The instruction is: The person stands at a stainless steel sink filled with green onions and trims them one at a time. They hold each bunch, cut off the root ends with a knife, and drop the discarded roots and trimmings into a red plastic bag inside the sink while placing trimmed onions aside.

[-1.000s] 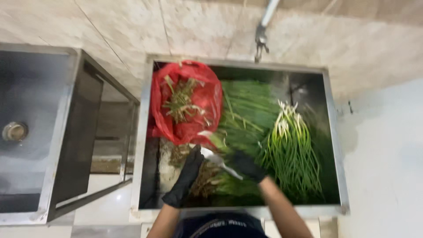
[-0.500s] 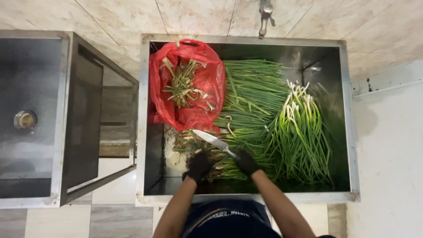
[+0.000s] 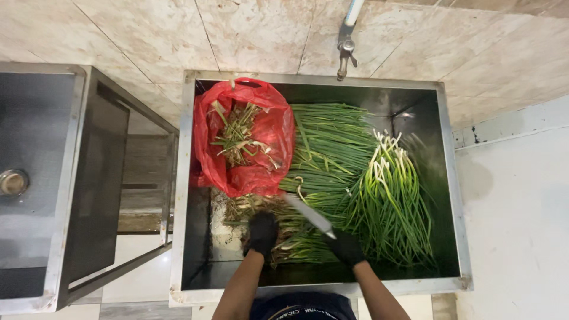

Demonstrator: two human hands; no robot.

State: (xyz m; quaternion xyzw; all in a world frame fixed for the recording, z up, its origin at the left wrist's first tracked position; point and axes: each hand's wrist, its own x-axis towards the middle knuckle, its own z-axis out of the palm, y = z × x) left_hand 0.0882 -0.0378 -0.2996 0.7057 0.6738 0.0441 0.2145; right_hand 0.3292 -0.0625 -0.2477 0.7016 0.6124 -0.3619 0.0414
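Both my hands wear black gloves and work inside a deep steel sink (image 3: 188, 178). My right hand (image 3: 345, 246) grips a knife (image 3: 308, 214) whose blade points up and left over the root ends of a pile of green onions (image 3: 329, 154). My left hand (image 3: 262, 232) presses on the rooty ends of that pile near the sink's front left. A second bunch of green onions (image 3: 391, 195) with white bulbs pointing away lies to the right. A red plastic bag (image 3: 264, 172) holding trimmed scraps sits at the sink's back left.
A tap (image 3: 345, 47) hangs from the tiled wall above the sink. A second steel sink (image 3: 35, 178) with a round drain stands to the left, with a gap between the two. White floor lies to the right.
The view has shifted slightly. My left hand moved right onto the onion roots, and my right hand with the knife stayed over the same pile.
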